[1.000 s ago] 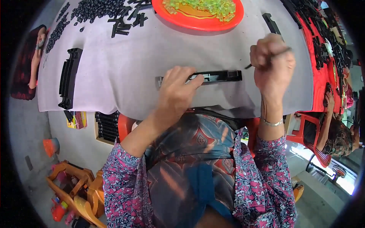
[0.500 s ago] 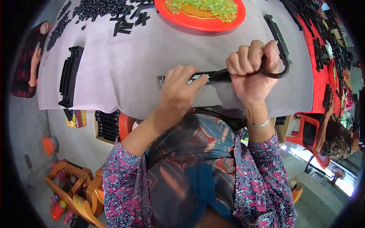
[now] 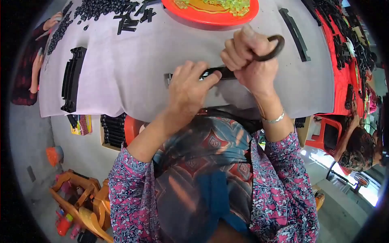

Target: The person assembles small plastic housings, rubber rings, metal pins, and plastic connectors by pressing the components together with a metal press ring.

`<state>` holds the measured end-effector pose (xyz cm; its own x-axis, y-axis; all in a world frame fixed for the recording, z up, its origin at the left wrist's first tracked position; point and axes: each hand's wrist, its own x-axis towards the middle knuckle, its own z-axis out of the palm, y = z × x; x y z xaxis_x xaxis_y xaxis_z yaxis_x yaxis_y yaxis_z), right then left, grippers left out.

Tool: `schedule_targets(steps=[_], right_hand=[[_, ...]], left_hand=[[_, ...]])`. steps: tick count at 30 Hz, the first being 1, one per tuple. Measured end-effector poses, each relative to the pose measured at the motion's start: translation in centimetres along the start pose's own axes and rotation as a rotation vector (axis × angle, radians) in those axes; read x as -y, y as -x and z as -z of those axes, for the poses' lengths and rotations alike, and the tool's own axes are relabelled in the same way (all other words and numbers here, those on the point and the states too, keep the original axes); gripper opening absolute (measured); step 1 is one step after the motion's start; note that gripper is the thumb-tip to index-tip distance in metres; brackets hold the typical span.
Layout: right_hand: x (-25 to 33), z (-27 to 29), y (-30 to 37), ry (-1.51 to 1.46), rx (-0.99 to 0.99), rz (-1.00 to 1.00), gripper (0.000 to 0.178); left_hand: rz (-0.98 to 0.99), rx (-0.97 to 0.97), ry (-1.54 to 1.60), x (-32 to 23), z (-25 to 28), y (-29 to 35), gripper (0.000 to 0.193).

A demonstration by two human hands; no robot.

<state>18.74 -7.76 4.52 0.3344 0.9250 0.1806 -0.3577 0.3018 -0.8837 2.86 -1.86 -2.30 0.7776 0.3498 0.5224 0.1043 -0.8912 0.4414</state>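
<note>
Black strip (image 3: 208, 74) partly hidden, left fingers (image 3: 187, 69) pinching it, right fingers (image 3: 231, 52) clenching looped tool (image 3: 272, 56)

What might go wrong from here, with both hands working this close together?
The ring-handled dark tool in the right hand might slip into the left hand, whose thumb is close by.

The black strip could shift under pressure, with the left hand apparently steadying it.

An upward swing could knock the red plate of yellow-green pieces.
</note>
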Motion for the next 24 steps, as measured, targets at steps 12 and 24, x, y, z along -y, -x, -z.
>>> schedule_targets(steps=[12,24], right_hand=[[-1.4,1.3,-0.1,0.299,0.245,0.075,0.032],[0.7,3.8,-0.1,-0.275,0.162,-0.085,0.049]], left_hand=[[-0.030,0.005,-0.026,0.4,-0.4,0.5,0.032],[0.003,0.003,-0.027,0.0,-0.1,0.0,0.027]])
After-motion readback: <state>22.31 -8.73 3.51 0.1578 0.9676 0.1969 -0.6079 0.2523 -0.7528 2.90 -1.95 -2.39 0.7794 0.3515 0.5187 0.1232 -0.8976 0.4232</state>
